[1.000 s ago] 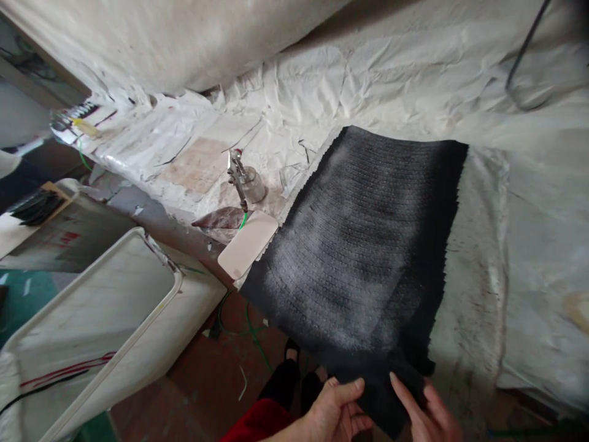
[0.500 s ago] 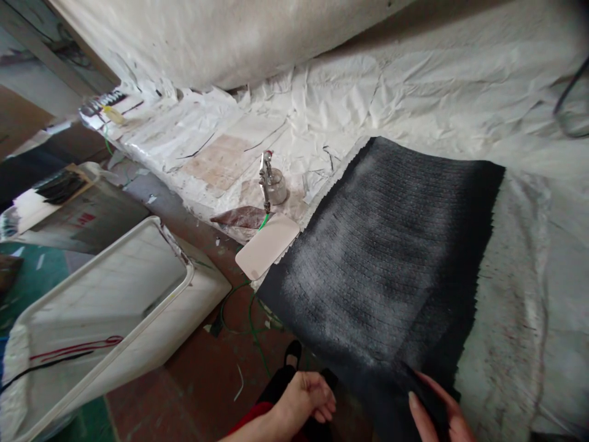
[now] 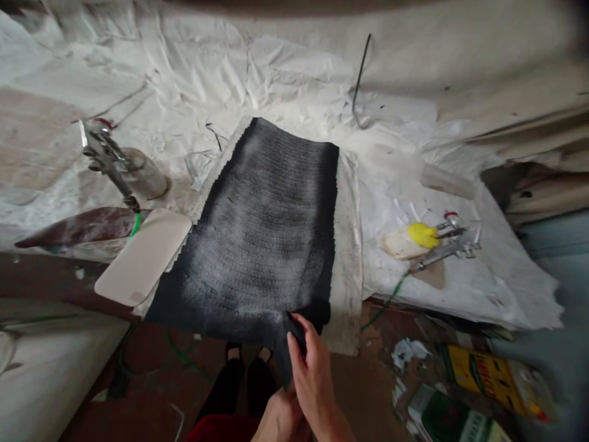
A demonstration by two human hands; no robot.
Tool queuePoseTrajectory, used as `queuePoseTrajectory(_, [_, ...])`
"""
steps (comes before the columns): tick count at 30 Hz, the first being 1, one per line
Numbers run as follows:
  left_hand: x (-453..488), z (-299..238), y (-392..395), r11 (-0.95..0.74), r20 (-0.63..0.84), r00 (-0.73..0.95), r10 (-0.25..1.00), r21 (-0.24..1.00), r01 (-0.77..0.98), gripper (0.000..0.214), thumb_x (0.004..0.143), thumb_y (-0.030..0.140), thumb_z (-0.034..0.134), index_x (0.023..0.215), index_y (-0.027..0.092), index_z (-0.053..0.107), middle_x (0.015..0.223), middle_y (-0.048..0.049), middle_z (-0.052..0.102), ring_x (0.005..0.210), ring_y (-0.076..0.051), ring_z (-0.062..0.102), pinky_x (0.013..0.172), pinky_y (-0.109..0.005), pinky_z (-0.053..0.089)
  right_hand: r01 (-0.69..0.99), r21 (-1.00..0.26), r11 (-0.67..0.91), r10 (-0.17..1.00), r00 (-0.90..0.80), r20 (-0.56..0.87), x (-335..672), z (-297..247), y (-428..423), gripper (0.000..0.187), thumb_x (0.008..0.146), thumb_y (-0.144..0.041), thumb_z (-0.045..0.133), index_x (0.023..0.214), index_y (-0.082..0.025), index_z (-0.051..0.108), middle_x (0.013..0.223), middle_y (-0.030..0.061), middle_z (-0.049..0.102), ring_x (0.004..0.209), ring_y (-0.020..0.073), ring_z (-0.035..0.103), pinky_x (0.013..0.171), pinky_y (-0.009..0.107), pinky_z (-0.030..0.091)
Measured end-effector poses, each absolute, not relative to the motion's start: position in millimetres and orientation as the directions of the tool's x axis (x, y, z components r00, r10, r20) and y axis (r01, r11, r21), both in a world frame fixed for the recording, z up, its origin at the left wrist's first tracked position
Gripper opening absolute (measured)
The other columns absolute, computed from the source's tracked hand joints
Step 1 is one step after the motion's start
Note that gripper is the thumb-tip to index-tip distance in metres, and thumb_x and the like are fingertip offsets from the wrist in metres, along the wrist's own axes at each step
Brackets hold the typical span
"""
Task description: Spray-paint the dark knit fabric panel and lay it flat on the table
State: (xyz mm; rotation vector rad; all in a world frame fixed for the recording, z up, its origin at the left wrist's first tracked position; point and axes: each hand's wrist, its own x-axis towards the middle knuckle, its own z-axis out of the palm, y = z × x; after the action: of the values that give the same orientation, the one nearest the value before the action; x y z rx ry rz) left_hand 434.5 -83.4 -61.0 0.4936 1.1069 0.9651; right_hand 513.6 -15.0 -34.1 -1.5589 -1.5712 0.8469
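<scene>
A black, fabric-like sheet with zigzag-cut side edges and whitish spray across its rows of small marks lies on a pale board. Its near edge is gathered up, and my right hand pinches it between thumb and fingers. Just below, my left hand is closed where the sheet's bunched lower corner runs down into it; its fingertips are hidden. At the sheet's left side rests a beige panel with rounded corners.
A spray gun with a clear jar stands at left, on a green hose. Another spray gun lies at right beside a yellow-topped piece. White sheeting covers the bench. Cans sit on the floor at right, a white tub at left.
My view has swung right, bringing the second spray gun and cans into sight. My left hand, apart from the sheet before, has come over beside my right hand, which keeps its grip.
</scene>
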Motion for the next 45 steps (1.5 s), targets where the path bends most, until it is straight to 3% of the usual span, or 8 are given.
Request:
queuePoseTrajectory(3, [422.7, -62.2, -93.1, 0.062, -0.086, 0.13, 0.988, 0.982, 0.181, 0.006, 0.079, 0.019, 0.066, 0.077, 0.024, 0.067, 0.08, -0.0094, 0.067, 0.076, -0.023, 0.063, 0.071, -0.03, 0.049, 0.464, -0.886, -0.025, 0.997, 0.077, 0.012, 525.3, -36.8, -15.0, 0.035, 0.094, -0.041, 0.047, 0.119, -0.019, 0.059, 0.117, 0.0095, 0.065, 0.109, 0.0258, 0.062, 0.094, 0.039, 0.05])
queuePoseTrajectory(7, [408.6, -51.3, -83.3, -0.178, 0.313, -0.107, 0.944, 0.753, 0.634, 0.013, 0.081, 0.02, 0.066, 0.09, 0.022, 0.057, 0.09, -0.0075, 0.06, 0.086, -0.022, 0.058, 0.076, -0.034, 0.047, 0.358, -0.922, -0.148, 0.985, 0.139, -0.103, 531.3, -42.6, -12.9, 0.041, 0.091, -0.045, 0.051, 0.122, -0.019, 0.057, 0.116, 0.0097, 0.065, 0.107, 0.0273, 0.061, 0.095, 0.042, 0.05])
queuePoseTrajectory(12, [418.8, -49.5, -53.7, -0.253, 0.382, 0.041, 0.923, 0.524, 0.813, 0.055, 0.081, 0.023, 0.061, 0.132, 0.012, 0.043, 0.118, -0.0179, 0.055, 0.109, -0.031, 0.053, 0.087, -0.044, 0.045, 0.262, -0.947, -0.186, 0.978, 0.14, -0.153, 521.4, -40.8, -16.4, 0.041, 0.091, -0.044, 0.051, 0.125, -0.021, 0.055, 0.117, 0.009, 0.064, 0.108, 0.0279, 0.06, 0.095, 0.043, 0.048])
queuePoseTrajectory(18, [415.0, -58.7, -33.6, -0.105, 0.27, -0.118, 0.956, 0.686, 0.72, 0.034, 0.087, 0.015, 0.045, 0.12, 0.019, 0.051, 0.103, -0.0081, 0.064, 0.093, -0.022, 0.061, 0.08, -0.036, 0.049, 0.178, -0.958, -0.224, 0.974, 0.013, -0.226, 543.4, -30.0, -11.5, 0.037, 0.092, -0.046, 0.053, 0.119, -0.022, 0.058, 0.112, 0.0057, 0.064, 0.102, 0.0225, 0.06, 0.088, 0.034, 0.049])
queuePoseTrajectory(23, [407.6, -47.8, -24.2, 0.16, -0.013, -0.297, 0.955, 0.865, 0.475, 0.021, 0.089, 0.036, 0.052, 0.104, 0.022, 0.058, 0.097, -0.0034, 0.065, 0.091, -0.02, 0.063, 0.081, -0.032, 0.049, 0.315, -0.898, -0.308, 0.895, 0.416, -0.161, 593.6, -78.0, 2.4, 0.042, 0.091, -0.055, 0.045, 0.107, -0.018, 0.058, 0.107, 0.0103, 0.065, 0.099, 0.0246, 0.062, 0.084, 0.037, 0.05])
queuePoseTrajectory(29, [403.2, -39.4, -15.0, 0.315, -0.213, -0.392, 0.895, 0.924, 0.216, 0.034, 0.083, 0.046, 0.062, 0.105, 0.021, 0.059, 0.1, -0.0036, 0.068, 0.093, -0.023, 0.063, 0.084, -0.031, 0.048, 0.441, -0.84, -0.317, 0.895, 0.433, -0.11, 610.9, -125.5, 13.5, 0.042, 0.084, -0.056, 0.051, 0.097, -0.017, 0.056, 0.081, 0.01, 0.066, 0.074, 0.0267, 0.065, 0.069, 0.04, 0.053])
queuePoseTrajectory(38, [395.4, -35.2, -3.9, 0.337, -0.302, -0.414, 0.859, 0.942, 0.012, 0.038, 0.076, 0.043, 0.07, 0.104, 0.018, 0.064, 0.101, -0.0056, 0.07, 0.094, -0.023, 0.065, 0.085, -0.03, 0.05, 0.689, -0.71, 0.144, 0.988, -0.055, 0.147, 583.0, -112.0, 9.6, 0.027, 0.098, -0.028, 0.041, 0.122, -0.023, 0.052, 0.114, 0.0077, 0.056, 0.108, 0.024, 0.051, 0.096, 0.043, 0.044])
queuePoseTrajectory(45, [365.0, -15.8, 5.0, 0.338, -0.476, -0.41, 0.778, 0.867, -0.365, 0.046, 0.067, 0.036, 0.078, 0.106, 0.017, 0.064, 0.097, -0.0062, 0.072, 0.084, -0.022, 0.068, 0.075, -0.03, 0.055, 0.754, -0.617, 0.223, 0.971, -0.118, 0.208, 589.5, -143.6, 11.7, 0.036, 0.098, -0.03, 0.044, 0.132, -0.019, 0.046, 0.12, 0.012, 0.052, 0.113, 0.0283, 0.047, 0.098, 0.05, 0.043])
